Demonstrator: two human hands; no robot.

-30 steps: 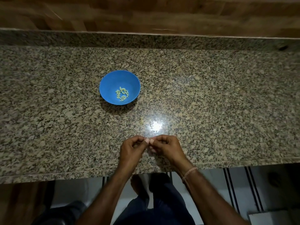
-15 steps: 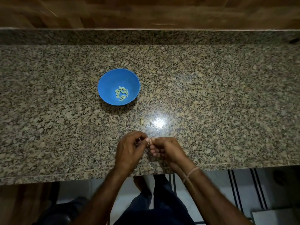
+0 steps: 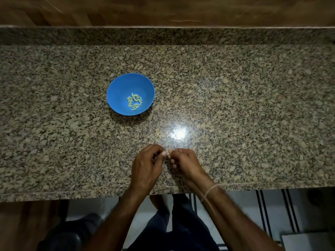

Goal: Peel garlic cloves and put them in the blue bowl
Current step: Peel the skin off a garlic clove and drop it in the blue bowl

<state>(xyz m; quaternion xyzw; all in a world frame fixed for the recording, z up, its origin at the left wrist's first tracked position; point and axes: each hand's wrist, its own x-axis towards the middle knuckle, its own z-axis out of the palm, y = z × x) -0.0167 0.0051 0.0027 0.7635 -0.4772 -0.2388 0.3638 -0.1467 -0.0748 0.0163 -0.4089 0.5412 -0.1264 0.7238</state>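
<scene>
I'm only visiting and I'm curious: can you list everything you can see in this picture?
blue bowl: one, blue, on the counter, left of centre.
peeled cloves: small cluster, pale yellow-green, at the bowl's bottom; too small to count.
pale bits: two, pale, on the counter between bowl and hands; clove or peel, cannot tell.
garlic clove: one, pale, pinched between both hands, mostly hidden.
counter: one, speckled granite, across the view.
wood panel: brown, behind the counter.
thread band: one, pale, on the right wrist.
left hand: pinches the clove.
right hand: pinches the clove.
</scene>
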